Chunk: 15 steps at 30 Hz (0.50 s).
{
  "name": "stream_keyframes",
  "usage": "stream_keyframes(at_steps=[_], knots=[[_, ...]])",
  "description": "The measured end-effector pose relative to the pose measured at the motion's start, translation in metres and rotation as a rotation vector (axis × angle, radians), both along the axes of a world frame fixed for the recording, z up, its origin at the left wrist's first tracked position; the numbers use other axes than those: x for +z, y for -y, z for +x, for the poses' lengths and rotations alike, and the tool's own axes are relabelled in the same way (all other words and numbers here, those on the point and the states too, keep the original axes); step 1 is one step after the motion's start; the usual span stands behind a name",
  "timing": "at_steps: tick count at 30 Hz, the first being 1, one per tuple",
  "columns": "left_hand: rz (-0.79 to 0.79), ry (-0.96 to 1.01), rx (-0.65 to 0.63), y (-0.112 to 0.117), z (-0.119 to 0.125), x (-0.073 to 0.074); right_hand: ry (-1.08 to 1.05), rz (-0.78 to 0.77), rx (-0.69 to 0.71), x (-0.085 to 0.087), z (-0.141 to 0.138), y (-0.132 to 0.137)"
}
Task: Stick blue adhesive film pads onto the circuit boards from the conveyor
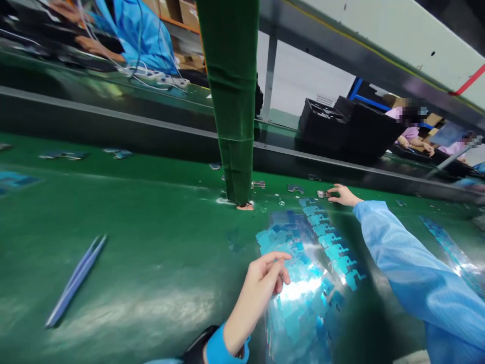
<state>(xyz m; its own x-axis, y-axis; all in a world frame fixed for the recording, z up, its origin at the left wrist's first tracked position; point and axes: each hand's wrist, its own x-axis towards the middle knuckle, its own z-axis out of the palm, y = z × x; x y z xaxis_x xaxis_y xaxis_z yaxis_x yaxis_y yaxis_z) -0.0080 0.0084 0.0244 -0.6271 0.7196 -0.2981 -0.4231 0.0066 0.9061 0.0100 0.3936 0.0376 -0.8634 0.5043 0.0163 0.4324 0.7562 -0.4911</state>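
Note:
My left hand [265,277] hovers over the near edge of a shiny clear sheet [303,283] covered with blue film pieces; its fingers are loosely curled, thumb and forefinger close together, with nothing visible in them. My right hand [341,194], in a blue sleeve, reaches far across the green table [151,242] and pinches a small grey part [322,194] lying on the belt. More small parts [295,188] lie beside it.
Blue tweezers [76,280] lie at the left. A green-wrapped post [235,101] stands mid-table. Black trays [341,126] sit behind a rail. Other people work at the far left and far right. Another film sheet [450,253] lies at the right.

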Motion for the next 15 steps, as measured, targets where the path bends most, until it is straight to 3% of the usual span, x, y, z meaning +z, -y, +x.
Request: stream_keyframes(at_steps=[5,9,12,15], knots=[[0.001,0.000,0.024,-0.001,-0.002,0.000,0.000,-0.029,0.027,0.000,0.009,-0.002],[0.007,-0.010,0.081,0.000,-0.004,0.002,-0.077,-0.145,0.082,0.011,0.003,0.019],[0.019,-0.022,0.143,-0.001,-0.002,0.003,-0.120,-0.281,0.209,0.017,0.005,0.067],[0.055,-0.011,0.163,-0.002,-0.001,0.000,-0.050,-0.449,0.446,0.017,0.014,0.135]])
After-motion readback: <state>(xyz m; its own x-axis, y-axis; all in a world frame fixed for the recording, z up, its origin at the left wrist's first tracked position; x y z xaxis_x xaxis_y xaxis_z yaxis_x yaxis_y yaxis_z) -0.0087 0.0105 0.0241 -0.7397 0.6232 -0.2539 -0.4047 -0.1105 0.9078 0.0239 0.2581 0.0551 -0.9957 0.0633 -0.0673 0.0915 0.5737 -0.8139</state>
